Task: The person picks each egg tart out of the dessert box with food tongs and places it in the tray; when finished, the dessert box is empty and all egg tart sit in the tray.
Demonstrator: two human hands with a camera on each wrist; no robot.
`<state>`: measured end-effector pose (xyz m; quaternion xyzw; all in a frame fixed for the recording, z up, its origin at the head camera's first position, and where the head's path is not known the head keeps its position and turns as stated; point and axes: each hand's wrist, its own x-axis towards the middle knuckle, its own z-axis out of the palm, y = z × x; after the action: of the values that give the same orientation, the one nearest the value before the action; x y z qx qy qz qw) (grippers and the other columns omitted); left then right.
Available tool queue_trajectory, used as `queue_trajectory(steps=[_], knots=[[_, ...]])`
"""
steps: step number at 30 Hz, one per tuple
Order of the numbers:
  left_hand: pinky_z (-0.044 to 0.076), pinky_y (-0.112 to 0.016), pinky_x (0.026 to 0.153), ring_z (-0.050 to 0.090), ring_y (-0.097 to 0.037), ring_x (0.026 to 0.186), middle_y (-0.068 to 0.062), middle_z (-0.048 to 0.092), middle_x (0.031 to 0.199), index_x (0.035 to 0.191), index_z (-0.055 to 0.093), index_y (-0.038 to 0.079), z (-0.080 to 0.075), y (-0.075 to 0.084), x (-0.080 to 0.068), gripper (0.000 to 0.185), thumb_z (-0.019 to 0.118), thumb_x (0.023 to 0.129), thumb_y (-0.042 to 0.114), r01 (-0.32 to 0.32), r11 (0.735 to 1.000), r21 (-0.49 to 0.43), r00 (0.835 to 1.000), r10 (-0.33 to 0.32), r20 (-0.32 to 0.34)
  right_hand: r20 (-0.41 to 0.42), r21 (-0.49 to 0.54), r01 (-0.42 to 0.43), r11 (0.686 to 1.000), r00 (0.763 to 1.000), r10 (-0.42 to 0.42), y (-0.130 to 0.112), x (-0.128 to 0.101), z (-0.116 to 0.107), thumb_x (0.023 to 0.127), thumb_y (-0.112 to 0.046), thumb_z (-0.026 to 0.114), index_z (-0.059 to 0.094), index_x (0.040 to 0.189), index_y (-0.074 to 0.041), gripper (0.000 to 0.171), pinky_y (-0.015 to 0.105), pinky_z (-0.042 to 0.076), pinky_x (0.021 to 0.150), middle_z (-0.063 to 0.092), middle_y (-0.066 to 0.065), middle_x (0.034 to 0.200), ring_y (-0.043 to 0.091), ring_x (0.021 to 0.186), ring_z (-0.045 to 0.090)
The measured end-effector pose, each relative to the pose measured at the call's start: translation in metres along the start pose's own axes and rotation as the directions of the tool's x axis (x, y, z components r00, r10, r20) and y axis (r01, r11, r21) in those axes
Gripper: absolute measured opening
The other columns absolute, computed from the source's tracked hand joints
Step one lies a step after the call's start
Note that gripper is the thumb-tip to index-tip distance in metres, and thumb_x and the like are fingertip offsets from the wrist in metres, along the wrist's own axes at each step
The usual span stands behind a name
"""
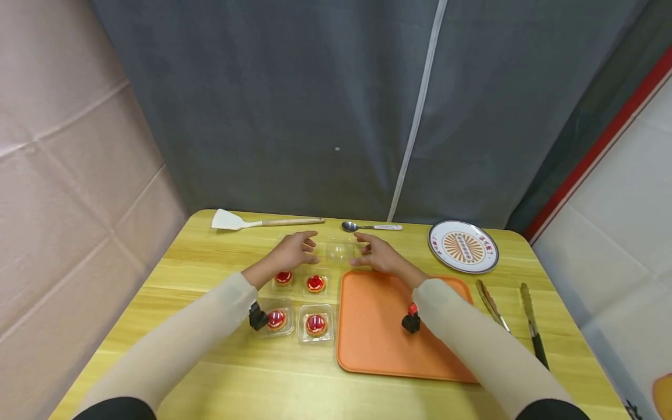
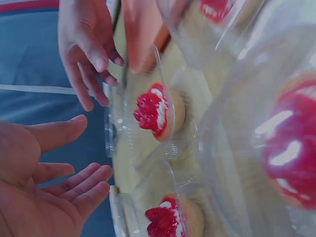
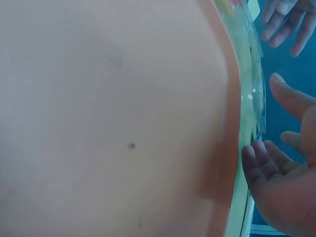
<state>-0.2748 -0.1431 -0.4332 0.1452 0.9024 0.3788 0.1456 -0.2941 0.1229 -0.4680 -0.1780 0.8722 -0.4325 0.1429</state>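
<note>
Over the back of the table hover both hands, fingers relaxed and holding nothing. My left hand (image 1: 295,251) is just behind two small tarts with red topping, the left tart (image 1: 283,277) and the right tart (image 1: 315,283), in clear plastic boxes whose lids stand raised in the left wrist view. My right hand (image 1: 382,255) is above the back edge of an orange tray (image 1: 388,326). Between the hands lies a clear plastic container (image 1: 340,251); whether a fingertip touches it I cannot tell. Nearer the front, two more tarts, left (image 1: 276,319) and right (image 1: 316,324), sit under clear domed lids.
A white spatula (image 1: 227,220) and a spoon (image 1: 350,226) lie along the back edge. At the back right is a patterned plate (image 1: 464,247). Metal tongs (image 1: 490,303) and a black-handled utensil (image 1: 530,315) lie right of the tray. A grey curtain (image 1: 294,116) hangs behind.
</note>
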Motion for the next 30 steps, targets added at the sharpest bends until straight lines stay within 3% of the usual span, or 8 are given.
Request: queue_trajectory(steps=[6,15,23,30], knots=[[0.042,-0.046,0.107,0.052,-0.033,0.127,-0.017,0.054,0.137,0.149,0.037,0.004,-0.007,0.001,-0.042,0.074,0.075,0.087,0.019,-0.069,0.997,0.032,0.997,0.070,-0.030,-0.046,-0.023,0.080,0.997,0.996,-0.081,-0.006,-0.015,0.005,0.085,-0.019,0.077,0.036,0.151,-0.010,0.078,0.050,0.047,0.098,0.043,0.016,0.149,0.036,0.124,0.050],[0.040,-0.056,0.106,0.047,-0.036,0.131,-0.015,0.052,0.142,0.146,0.043,0.005,-0.004,-0.010,-0.114,0.075,0.078,0.084,0.028,-0.122,0.990,0.077,0.985,0.130,-0.112,-0.014,0.080,0.175,0.981,0.985,-0.174,-0.022,-0.043,0.033,0.081,-0.018,0.081,0.041,0.149,-0.010,0.079,0.048,0.050,0.097,0.047,0.016,0.145,0.035,0.124,0.050],[0.042,-0.056,0.104,0.047,-0.036,0.130,-0.012,0.052,0.140,0.146,0.044,0.006,0.009,-0.029,-0.161,0.082,0.082,0.078,0.033,-0.024,0.989,0.146,0.977,0.054,-0.205,0.062,0.045,0.252,0.967,0.965,-0.254,-0.047,-0.059,0.067,0.081,-0.025,0.081,0.045,0.147,-0.015,0.076,0.047,0.050,0.096,0.050,0.010,0.143,0.029,0.122,0.052],[0.041,-0.059,0.103,0.046,-0.043,0.128,-0.017,0.048,0.142,0.145,0.043,0.002,0.020,-0.048,-0.175,0.092,0.087,0.070,0.034,0.032,0.983,0.179,0.971,0.012,-0.238,0.122,-0.038,0.311,0.950,0.945,-0.304,-0.067,-0.066,0.095,0.081,-0.034,0.079,0.045,0.147,-0.016,0.077,0.040,0.045,0.104,0.054,0.003,0.137,0.020,0.124,0.052]])
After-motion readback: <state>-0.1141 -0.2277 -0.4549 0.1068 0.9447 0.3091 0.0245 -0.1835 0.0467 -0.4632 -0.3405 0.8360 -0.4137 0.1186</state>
